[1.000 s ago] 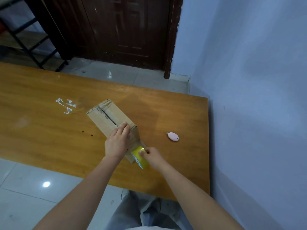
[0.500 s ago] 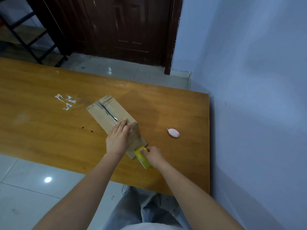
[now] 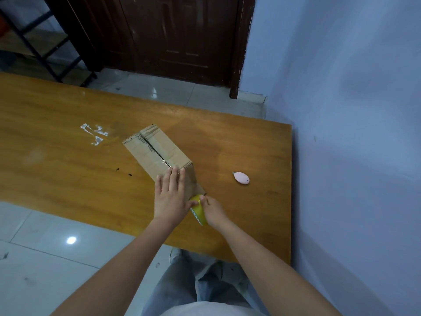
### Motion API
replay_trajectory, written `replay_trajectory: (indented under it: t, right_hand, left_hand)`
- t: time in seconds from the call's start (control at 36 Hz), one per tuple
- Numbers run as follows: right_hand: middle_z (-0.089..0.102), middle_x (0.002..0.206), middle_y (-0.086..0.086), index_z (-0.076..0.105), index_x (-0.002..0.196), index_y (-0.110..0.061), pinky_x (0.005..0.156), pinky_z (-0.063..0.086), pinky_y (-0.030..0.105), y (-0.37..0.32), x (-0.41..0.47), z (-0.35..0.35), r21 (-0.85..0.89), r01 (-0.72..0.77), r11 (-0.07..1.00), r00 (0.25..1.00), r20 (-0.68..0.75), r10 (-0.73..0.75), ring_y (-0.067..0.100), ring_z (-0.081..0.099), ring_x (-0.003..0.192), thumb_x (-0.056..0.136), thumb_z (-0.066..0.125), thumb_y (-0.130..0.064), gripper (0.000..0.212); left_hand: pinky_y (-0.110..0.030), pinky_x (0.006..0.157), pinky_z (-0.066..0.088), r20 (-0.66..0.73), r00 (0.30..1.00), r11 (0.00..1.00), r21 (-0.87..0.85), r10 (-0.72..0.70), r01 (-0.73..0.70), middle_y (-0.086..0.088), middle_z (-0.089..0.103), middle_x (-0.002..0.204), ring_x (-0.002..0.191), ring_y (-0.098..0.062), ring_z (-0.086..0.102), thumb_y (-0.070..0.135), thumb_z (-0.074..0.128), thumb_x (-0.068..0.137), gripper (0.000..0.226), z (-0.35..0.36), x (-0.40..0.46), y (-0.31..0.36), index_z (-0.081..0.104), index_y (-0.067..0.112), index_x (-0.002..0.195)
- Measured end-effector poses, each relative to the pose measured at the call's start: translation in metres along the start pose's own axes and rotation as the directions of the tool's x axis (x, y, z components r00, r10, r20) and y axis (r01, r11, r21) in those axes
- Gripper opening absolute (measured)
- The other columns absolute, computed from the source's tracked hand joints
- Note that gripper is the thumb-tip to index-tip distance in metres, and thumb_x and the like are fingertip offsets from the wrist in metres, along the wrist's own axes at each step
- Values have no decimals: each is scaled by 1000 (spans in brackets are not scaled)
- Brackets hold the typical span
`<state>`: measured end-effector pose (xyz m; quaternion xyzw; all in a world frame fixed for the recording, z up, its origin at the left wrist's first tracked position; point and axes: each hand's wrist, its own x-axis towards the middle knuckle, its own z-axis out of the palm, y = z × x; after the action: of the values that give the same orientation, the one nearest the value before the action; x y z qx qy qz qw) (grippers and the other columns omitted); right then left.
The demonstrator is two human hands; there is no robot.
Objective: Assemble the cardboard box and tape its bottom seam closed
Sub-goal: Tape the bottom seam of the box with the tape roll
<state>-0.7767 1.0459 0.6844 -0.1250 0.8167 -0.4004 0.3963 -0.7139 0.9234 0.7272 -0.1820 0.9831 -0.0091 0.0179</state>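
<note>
The cardboard box point(image 3: 157, 153) lies on your desk point(image 3: 57, 174), set at a slant, its flapped side turned up so the centre seam point(image 3: 153, 148) runs away from you toward the far left. Clear tape glints along the near stretch of that seam; farther off the gap between the flaps shows dark. Your left hand point(image 3: 169, 197) rests flat on the near end of the box, its fingers point(image 3: 174, 177) straight and together, pressing the flaps down, with the thumb reaching out to the right until it touches the tape roll. Your right hand point(image 3: 213, 209) grips the yellow tape roll point(image 3: 199, 209) just at the box's near corner, fingers curled round it and a fingertip laid on top of the roll. The roll sits against the lower edge of the box's near end face.

To the right of the box, apart from it, a small pink oval cutter point(image 3: 241, 178) lies on the desk. On the far left side of the box, whitish tape scraps point(image 3: 94, 133) stick to the wood. Beyond the desk stand a dark wooden door point(image 3: 173, 35) and a black metal rack point(image 3: 43, 46); a pale blue wall point(image 3: 353, 110) closes the right side.
</note>
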Motion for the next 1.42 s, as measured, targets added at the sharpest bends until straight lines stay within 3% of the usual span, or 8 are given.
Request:
replay_trajectory:
  t: [0.25,0.5,0.58,0.67,0.75,0.92,1.11,1.42]
  right_hand:
    - [60,124,6,58,121,-17,85,38,30,9,3,-5,33,-18,999,999,30,17,23,54,115,100,25,-45,48]
    - [63,116,8,63,119,-15,87,39,30,7,14,-24,65,-80,995,996,36,78,25,55,111,96,26,-57,60]
    - [60,93,7,62,93,-12,81,44,36,4,19,-43,89,-88,992,988,-117,98,27,57,93,97,34,-50,47]
    - [56,93,8,46,74,-17,59,37,31,9,26,-67,-83,-45,996,929,-371,11,31,57,90,95,44,-24,22]
    - [46,125,12,52,111,-8,84,42,37,16,30,-87,-262,-167,951,862,-506,12,33,48,114,91,47,-15,22]
    - [27,147,10,30,141,-7,102,36,42,30,46,-107,-473,-273,837,908,-415,62,31,28,134,93,53,-29,58]
    - [37,138,9,43,132,-12,93,38,42,39,51,-101,-620,-256,742,912,-409,-27,30,34,125,93,53,-30,43]
    - [49,95,-8,59,108,-21,68,35,23,-6,25,-77,-224,303,926,891,-279,-358,10,51,84,87,58,-30,24]
  left_hand:
    - [-42,117,1,19,997,996,-21,-81,82,-12,11,158,146,-26,5,82,51,64,128,2,2,3,-4,5,149]
    - [-39,115,-9,73,992,994,-2,-105,106,-7,-8,159,145,-22,-14,82,52,64,129,0,3,2,-15,10,147]
    - [-39,114,-11,86,990,994,17,-108,107,-7,-10,159,145,-22,-16,82,50,65,128,-1,3,3,-19,11,145]
    - [-39,113,-14,88,990,994,32,-110,107,-6,-14,158,144,-22,-18,84,45,66,126,-1,3,2,-26,11,141]
    - [-39,113,-15,85,991,994,33,-105,103,-6,-17,158,143,-22,-20,84,42,67,125,-2,3,2,-28,11,140]
    - [-39,112,-15,83,991,995,13,-101,100,-6,-19,157,143,-22,-22,85,40,67,125,-1,2,0,-31,12,138]
    - [-37,113,-17,75,992,995,-2,-102,102,-3,-19,157,141,-18,-24,88,37,65,125,2,3,-2,-27,14,142]
    - [-36,112,-17,74,992,994,-20,-101,103,-2,-28,152,139,-16,-28,89,35,65,126,1,2,-2,-41,15,134]
